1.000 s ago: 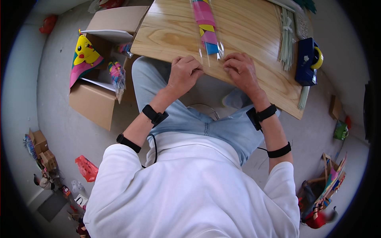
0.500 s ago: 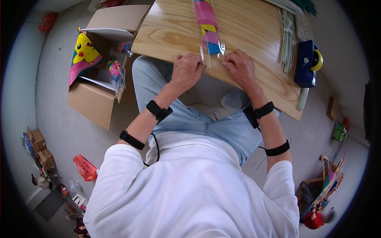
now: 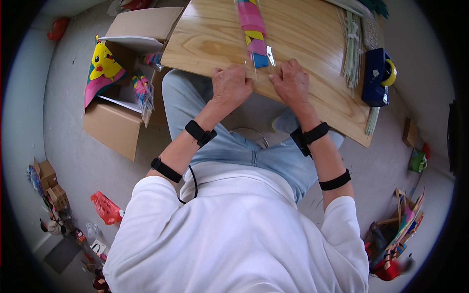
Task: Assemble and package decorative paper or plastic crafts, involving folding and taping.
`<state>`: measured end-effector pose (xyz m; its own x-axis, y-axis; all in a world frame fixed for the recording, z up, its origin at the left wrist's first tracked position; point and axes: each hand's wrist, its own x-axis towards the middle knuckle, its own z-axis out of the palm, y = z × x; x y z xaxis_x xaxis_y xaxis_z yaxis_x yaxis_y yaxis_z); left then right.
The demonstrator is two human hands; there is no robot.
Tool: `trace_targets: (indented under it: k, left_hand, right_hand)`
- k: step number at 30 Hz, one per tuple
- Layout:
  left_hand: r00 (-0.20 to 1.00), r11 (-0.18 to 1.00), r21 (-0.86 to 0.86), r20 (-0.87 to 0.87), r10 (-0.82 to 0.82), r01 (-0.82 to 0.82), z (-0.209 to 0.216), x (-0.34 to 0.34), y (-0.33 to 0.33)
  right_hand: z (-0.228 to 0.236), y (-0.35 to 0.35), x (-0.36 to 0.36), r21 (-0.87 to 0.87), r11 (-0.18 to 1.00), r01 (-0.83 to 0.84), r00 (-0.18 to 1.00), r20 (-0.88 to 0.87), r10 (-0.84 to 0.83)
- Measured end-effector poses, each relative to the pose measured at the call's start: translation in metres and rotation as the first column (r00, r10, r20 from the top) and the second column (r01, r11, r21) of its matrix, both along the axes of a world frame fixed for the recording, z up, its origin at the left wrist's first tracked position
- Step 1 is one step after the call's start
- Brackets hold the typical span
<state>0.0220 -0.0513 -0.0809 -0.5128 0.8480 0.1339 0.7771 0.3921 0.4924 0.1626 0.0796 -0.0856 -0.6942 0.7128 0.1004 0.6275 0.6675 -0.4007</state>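
Observation:
A clear plastic sleeve lies along the wooden table, its near end at the front edge. Inside it is a rolled, folded bundle of pink, yellow and blue fabric. My left hand is closed on the left corner of the sleeve's near end. On the other corner, my right hand is closed too, fingers pinched together. The film is stretched between both hands and catches a bright glint by the right one. Fingertips are partly hidden by the knuckles.
On the right of the wooden table stand a blue tape dispenser with yellow tape and a bundle of thin pale sticks. An open cardboard box at left holds wrapped rolls, with a yellow cartoon kite over its side.
Both hands stay closed on the sleeve's end. My right hand and forearm have shifted slightly left and up, and the left hand slightly right. The glint on the film has changed.

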Motion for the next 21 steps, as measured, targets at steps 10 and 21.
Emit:
trace_targets:
  k: [10,21]
  left_hand:
    - [0.884,0.920,-0.018,-0.270,-0.382,0.392,0.005,0.019,-0.039]
    - [0.899,0.918,-0.122,-0.192,-0.394,0.376,-0.007,0.017,-0.043]
  right_hand:
    - [-0.007,-0.004,0.002,0.016,0.999,0.037,0.999,-0.028,-0.037]
    - [0.004,-0.058,0.025,0.236,0.905,-0.355,0.935,0.101,0.340]
